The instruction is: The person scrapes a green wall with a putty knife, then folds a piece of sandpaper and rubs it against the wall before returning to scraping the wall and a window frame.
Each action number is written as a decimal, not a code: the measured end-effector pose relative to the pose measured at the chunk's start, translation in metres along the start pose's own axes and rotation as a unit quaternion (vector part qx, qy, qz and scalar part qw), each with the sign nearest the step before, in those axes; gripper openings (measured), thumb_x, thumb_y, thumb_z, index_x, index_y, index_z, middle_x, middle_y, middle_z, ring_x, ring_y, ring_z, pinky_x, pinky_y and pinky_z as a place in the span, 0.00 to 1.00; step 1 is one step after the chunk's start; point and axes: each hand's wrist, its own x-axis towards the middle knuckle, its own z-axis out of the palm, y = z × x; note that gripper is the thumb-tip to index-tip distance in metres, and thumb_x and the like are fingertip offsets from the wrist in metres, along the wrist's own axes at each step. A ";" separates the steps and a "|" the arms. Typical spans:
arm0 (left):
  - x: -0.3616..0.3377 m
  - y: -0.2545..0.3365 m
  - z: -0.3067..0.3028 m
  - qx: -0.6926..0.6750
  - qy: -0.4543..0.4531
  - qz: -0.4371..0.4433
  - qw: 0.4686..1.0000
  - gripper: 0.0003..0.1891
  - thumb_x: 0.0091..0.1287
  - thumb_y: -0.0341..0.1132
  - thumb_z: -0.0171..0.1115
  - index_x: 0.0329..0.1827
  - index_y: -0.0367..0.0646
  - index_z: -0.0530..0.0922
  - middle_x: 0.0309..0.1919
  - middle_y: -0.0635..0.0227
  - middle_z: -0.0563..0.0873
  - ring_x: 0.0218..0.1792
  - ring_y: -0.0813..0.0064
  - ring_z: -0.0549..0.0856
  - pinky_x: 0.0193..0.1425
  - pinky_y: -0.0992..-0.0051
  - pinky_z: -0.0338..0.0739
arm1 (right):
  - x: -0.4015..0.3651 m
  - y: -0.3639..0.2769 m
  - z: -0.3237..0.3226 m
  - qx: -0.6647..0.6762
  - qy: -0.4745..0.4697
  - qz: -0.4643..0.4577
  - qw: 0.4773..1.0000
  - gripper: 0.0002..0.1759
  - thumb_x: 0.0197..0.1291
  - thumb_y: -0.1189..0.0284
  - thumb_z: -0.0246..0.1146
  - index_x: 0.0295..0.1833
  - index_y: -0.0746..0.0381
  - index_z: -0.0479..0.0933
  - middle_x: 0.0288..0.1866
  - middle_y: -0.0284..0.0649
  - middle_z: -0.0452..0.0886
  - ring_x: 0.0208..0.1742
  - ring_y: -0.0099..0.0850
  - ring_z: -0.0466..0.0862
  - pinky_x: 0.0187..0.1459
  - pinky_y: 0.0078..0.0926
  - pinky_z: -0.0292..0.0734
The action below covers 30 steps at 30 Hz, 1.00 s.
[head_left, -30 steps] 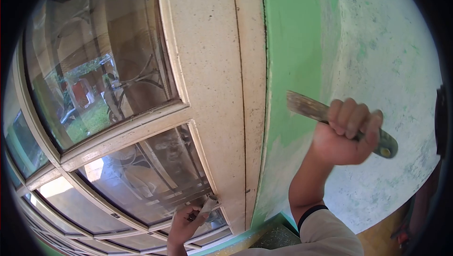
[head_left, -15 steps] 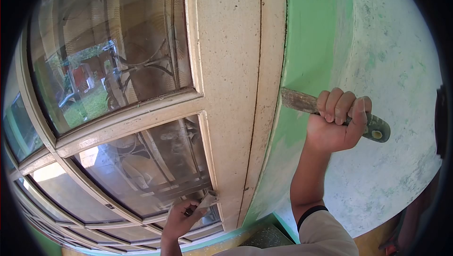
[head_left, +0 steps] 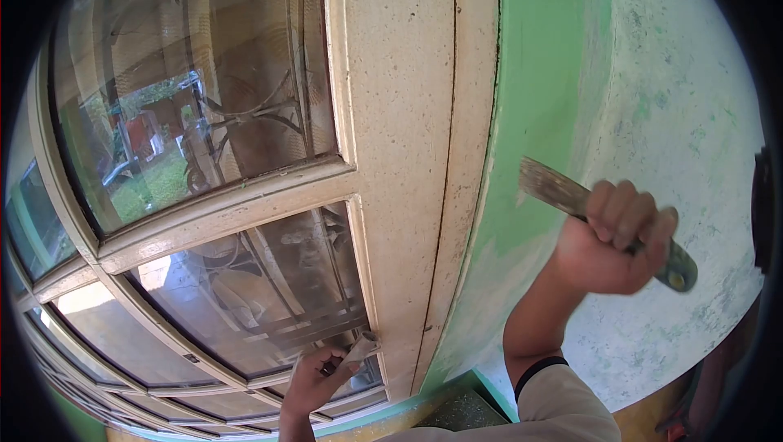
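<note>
My right hand (head_left: 624, 238) is wrapped round the dark handle of a worn scraper (head_left: 559, 187), whose flat blade points up and left over the green part of the wall (head_left: 538, 59). Whitish patches lie beside the green paint. Low beside the window frame, my left hand (head_left: 314, 378) is closed on a small pale flat tool (head_left: 359, 350). That tool's end is close to the cream wooden frame (head_left: 400, 116). Whether the blade touches the wall is hard to tell.
Glass panes (head_left: 236, 295) in cream wooden bars fill the left side, with curved metalwork behind them. A patchy white wall (head_left: 669, 116) stands at the right. Something dark with pale specks (head_left: 465, 411) lies low in the middle.
My right hand has moved right and down with the scraper, and the blade has come away from the frame's edge. My left hand has hardly moved.
</note>
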 end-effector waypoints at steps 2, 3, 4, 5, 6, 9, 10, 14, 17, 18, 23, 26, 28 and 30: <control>0.000 -0.003 -0.002 0.021 -0.001 0.003 1.000 0.06 0.59 0.28 0.66 0.35 0.35 0.78 0.21 0.76 0.79 0.21 0.92 0.70 0.24 0.86 0.62 | -0.001 0.002 0.002 0.000 -0.020 0.017 1.000 0.15 0.66 0.71 0.46 0.24 0.54 0.57 0.16 0.28 0.56 0.18 0.20 0.56 0.21 0.21 0.52; 0.000 -0.003 -0.001 0.021 -0.002 0.002 1.000 0.06 0.59 0.28 0.66 0.35 0.35 0.78 0.21 0.76 0.79 0.21 0.92 0.70 0.24 0.86 0.62 | -0.006 0.019 0.001 -0.034 -0.002 0.043 0.998 0.13 0.67 0.72 0.46 0.27 0.54 0.58 0.16 0.29 0.57 0.18 0.21 0.56 0.20 0.21 0.53; 0.000 -0.003 0.000 0.005 -0.004 0.001 1.000 0.06 0.59 0.28 0.66 0.35 0.35 0.79 0.21 0.76 0.79 0.21 0.92 0.70 0.24 0.86 0.62 | -0.010 0.027 -0.001 -0.070 0.016 0.070 0.995 0.10 0.67 0.73 0.45 0.30 0.55 0.58 0.16 0.30 0.58 0.17 0.21 0.57 0.20 0.21 0.54; -0.001 -0.002 0.000 -0.010 -0.007 0.000 1.000 0.06 0.59 0.29 0.66 0.35 0.35 0.79 0.21 0.76 0.79 0.21 0.92 0.70 0.24 0.86 0.62 | -0.010 0.024 -0.002 -0.073 0.018 0.071 0.995 0.10 0.67 0.73 0.45 0.30 0.55 0.58 0.16 0.30 0.58 0.17 0.21 0.57 0.20 0.21 0.54; -0.001 -0.001 0.001 -0.010 -0.009 -0.001 1.000 0.06 0.59 0.29 0.66 0.35 0.35 0.79 0.21 0.76 0.79 0.21 0.92 0.70 0.24 0.86 0.62 | -0.008 0.021 -0.003 -0.080 0.004 0.075 0.994 0.10 0.67 0.72 0.46 0.30 0.54 0.58 0.16 0.30 0.58 0.17 0.21 0.57 0.20 0.21 0.54; -0.001 0.000 0.000 -0.019 -0.010 -0.001 1.000 0.06 0.60 0.29 0.66 0.35 0.35 0.79 0.21 0.76 0.79 0.22 0.92 0.71 0.25 0.86 0.62 | -0.006 0.007 0.002 -0.059 -0.006 0.050 0.997 0.10 0.67 0.72 0.46 0.30 0.54 0.58 0.16 0.30 0.58 0.17 0.21 0.57 0.20 0.21 0.54; -0.001 -0.001 0.000 -0.008 -0.007 -0.001 1.000 0.06 0.60 0.28 0.66 0.36 0.36 0.79 0.22 0.76 0.79 0.22 0.92 0.71 0.25 0.86 0.63 | -0.008 -0.001 0.005 -0.031 -0.003 0.021 0.999 0.10 0.67 0.72 0.46 0.30 0.54 0.57 0.16 0.29 0.58 0.17 0.21 0.58 0.20 0.21 0.54; -0.001 0.000 -0.003 0.016 -0.027 -0.011 0.999 0.05 0.62 0.26 0.63 0.37 0.35 0.76 0.25 0.70 0.81 0.25 0.86 0.77 0.28 0.85 0.69 | -0.022 -0.004 0.004 -0.079 -0.037 0.011 0.996 0.11 0.67 0.70 0.46 0.30 0.54 0.57 0.16 0.29 0.60 0.18 0.21 0.59 0.20 0.22 0.55; -0.001 -0.003 0.001 -0.014 -0.007 0.010 1.000 0.05 0.60 0.28 0.65 0.35 0.36 0.79 0.22 0.76 0.79 0.22 0.92 0.70 0.25 0.86 0.62 | -0.033 0.013 -0.004 -0.066 0.006 0.076 0.995 0.10 0.67 0.71 0.46 0.31 0.54 0.57 0.16 0.29 0.60 0.18 0.21 0.59 0.20 0.23 0.56; 0.000 -0.002 0.002 -0.014 -0.006 0.011 1.000 0.05 0.60 0.28 0.65 0.35 0.36 0.79 0.22 0.76 0.79 0.22 0.92 0.70 0.25 0.86 0.62 | -0.030 0.013 -0.002 -0.127 -0.026 0.089 0.988 0.10 0.67 0.71 0.47 0.31 0.55 0.57 0.16 0.28 0.60 0.18 0.21 0.59 0.20 0.23 0.56; -0.001 0.002 -0.002 0.013 -0.026 -0.011 1.000 0.06 0.62 0.26 0.63 0.38 0.35 0.76 0.25 0.70 0.81 0.25 0.86 0.77 0.28 0.84 0.69 | -0.030 0.002 0.004 -0.069 -0.004 0.016 0.997 0.10 0.65 0.74 0.49 0.31 0.57 0.58 0.16 0.29 0.59 0.18 0.21 0.58 0.20 0.24 0.55; 0.000 0.000 -0.001 0.008 -0.027 -0.007 1.000 0.05 0.61 0.26 0.63 0.37 0.35 0.76 0.25 0.70 0.81 0.25 0.86 0.77 0.29 0.84 0.69 | -0.034 0.013 -0.003 -0.117 0.009 0.072 0.990 0.11 0.64 0.76 0.52 0.31 0.58 0.58 0.17 0.31 0.60 0.18 0.21 0.57 0.21 0.24 0.54; 0.001 0.002 0.000 0.003 -0.026 -0.010 1.000 0.05 0.61 0.26 0.63 0.37 0.35 0.76 0.25 0.70 0.80 0.25 0.86 0.77 0.29 0.84 0.69 | -0.035 0.010 -0.008 -0.090 -0.008 0.081 0.993 0.11 0.64 0.75 0.53 0.31 0.58 0.58 0.18 0.31 0.61 0.17 0.22 0.56 0.21 0.24 0.54; 0.000 0.001 -0.001 0.003 -0.030 -0.019 0.999 0.05 0.61 0.26 0.64 0.36 0.36 0.76 0.24 0.70 0.80 0.25 0.86 0.77 0.29 0.84 0.69 | -0.047 -0.001 -0.012 -0.084 -0.001 0.106 0.991 0.11 0.64 0.74 0.54 0.32 0.58 0.58 0.18 0.31 0.61 0.17 0.22 0.57 0.21 0.24 0.54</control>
